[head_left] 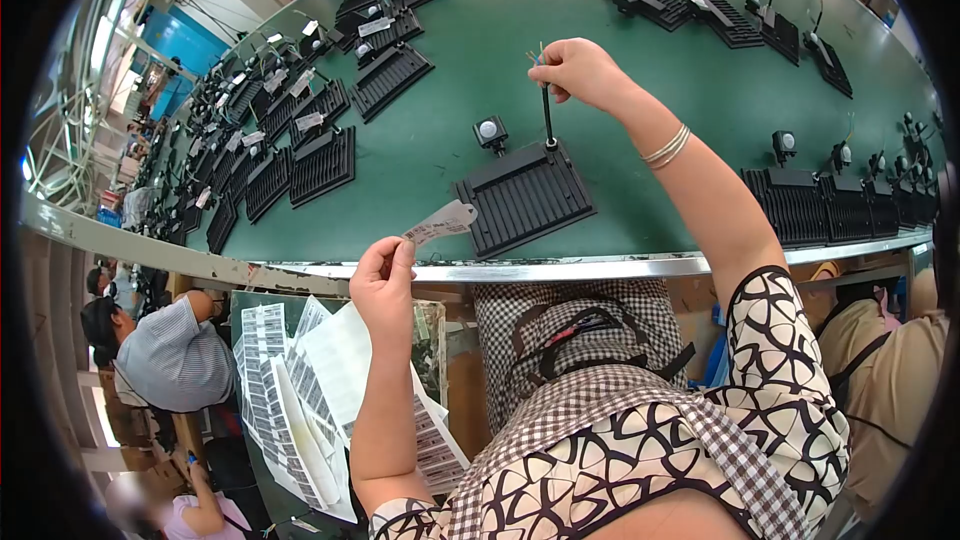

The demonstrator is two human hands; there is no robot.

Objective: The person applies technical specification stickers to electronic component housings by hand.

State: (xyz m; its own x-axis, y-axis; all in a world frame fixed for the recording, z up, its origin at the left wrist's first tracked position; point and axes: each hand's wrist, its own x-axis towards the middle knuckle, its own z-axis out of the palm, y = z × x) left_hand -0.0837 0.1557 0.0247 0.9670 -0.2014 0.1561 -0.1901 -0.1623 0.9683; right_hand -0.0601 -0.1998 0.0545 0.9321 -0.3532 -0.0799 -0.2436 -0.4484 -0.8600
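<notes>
A black floodlight [530,198] lies on the green table in front of me, its ribbed back facing up. A motion sensor [490,133] with a round white lens sticks out from its far left corner. My right hand [582,72] pinches the upper end of the floodlight's black cable [548,116], and thin coloured wires fan out above the fingertips. Near the front edge of the table, my left hand [385,285] grips a white printed label [442,223] between thumb and fingers. The label's free end overlaps the floodlight's left side in this view.
Many floodlights [322,166], several with white labels, crowd the table's left side. More floodlights stand in a row [785,207] at right and lie at the far right [728,20]. Label sheets [300,410] lie below the table edge [400,270]. Other people [180,350] sit at left and right.
</notes>
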